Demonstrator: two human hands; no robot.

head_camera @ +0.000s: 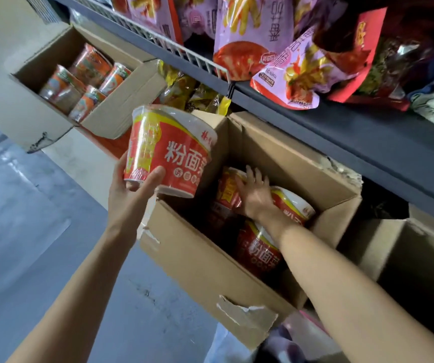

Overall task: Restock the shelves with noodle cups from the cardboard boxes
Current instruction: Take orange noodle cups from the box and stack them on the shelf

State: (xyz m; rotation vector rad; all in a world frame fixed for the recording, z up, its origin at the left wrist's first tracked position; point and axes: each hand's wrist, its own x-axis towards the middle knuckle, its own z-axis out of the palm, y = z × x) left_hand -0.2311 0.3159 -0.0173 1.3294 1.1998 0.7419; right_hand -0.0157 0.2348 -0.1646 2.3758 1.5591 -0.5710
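My left hand (pixel 129 189) grips a red and white noodle cup (pixel 171 150) by its base and holds it above the near left corner of an open cardboard box (pixel 210 260). My right hand (pixel 253 191) reaches down into that box, its fingers spread over the top of another red noodle cup (pixel 227 189). More of the same cups (pixel 257 250) lie inside the box, partly hidden by my right forearm.
A second open box (pixel 116 108) at the upper left holds several orange cups. A dark shelf (pixel 341 132) with a white wire rail (pixel 184 52) runs above, stacked with pink snack bags (pixel 247 35). Another box (pixel 420 258) sits at the right. Grey floor (pixel 27 231) lies at the left.
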